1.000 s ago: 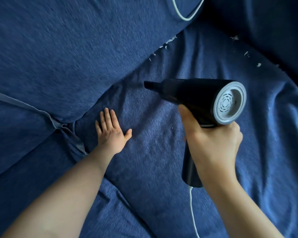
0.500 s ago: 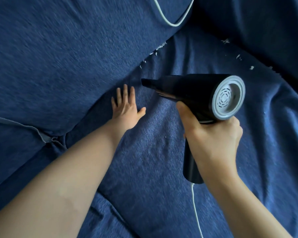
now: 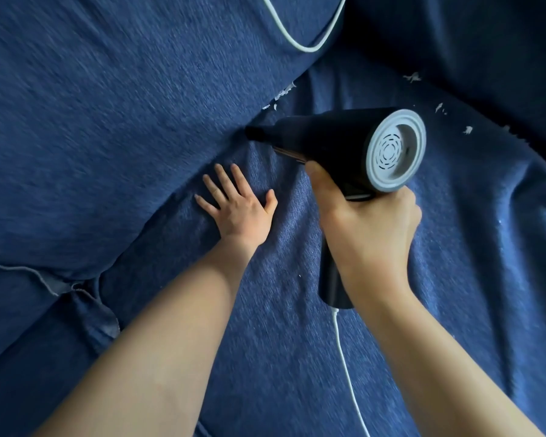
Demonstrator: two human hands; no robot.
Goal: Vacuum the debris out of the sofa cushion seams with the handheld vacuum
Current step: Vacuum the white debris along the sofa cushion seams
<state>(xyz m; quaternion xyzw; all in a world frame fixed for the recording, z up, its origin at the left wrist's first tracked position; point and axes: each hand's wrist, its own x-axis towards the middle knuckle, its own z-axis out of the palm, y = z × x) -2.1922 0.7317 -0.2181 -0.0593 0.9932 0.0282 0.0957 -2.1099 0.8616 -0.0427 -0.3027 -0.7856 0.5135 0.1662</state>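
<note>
My right hand [image 3: 369, 234] grips the handle of a black handheld vacuum [image 3: 325, 143] with a grey rear grille. Its nozzle tip touches the seam between the back cushion [image 3: 123, 115] and the seat cushion [image 3: 454, 279]. White debris flakes [image 3: 284, 93] lie in that seam just above the nozzle. More flakes [image 3: 438, 108] sit along the right seam. My left hand [image 3: 237, 206] presses flat on the seat cushion with fingers spread, just below and left of the nozzle.
A white power cord [image 3: 347, 367] runs from the vacuum handle down toward me, and another loop of it [image 3: 297, 45] lies on the back cushion at the top. A second dark blue cushion [image 3: 486, 42] fills the upper right. A fabric flap [image 3: 76, 288] sits lower left.
My left hand has slid up and right along the seat cushion toward the nozzle. The vacuum nozzle has moved in against the seam, closer to the flakes.
</note>
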